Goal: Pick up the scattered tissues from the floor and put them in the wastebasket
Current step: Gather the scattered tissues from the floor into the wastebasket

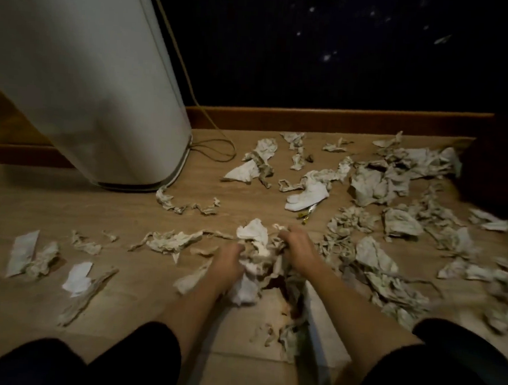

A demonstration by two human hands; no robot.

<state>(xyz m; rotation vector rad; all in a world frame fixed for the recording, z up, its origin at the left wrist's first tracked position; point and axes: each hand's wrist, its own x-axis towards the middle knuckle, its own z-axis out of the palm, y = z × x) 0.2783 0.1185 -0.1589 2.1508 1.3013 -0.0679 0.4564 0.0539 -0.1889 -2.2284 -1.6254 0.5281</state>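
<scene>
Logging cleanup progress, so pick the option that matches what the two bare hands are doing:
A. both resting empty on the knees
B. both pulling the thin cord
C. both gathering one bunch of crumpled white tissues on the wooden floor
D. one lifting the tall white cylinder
C: the left hand and right hand close on either side of one bunch of crumpled white tissues low over the wooden floor.

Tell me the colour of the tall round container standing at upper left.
White, or pale grey in this dim light; the container shows in the head view.
</scene>
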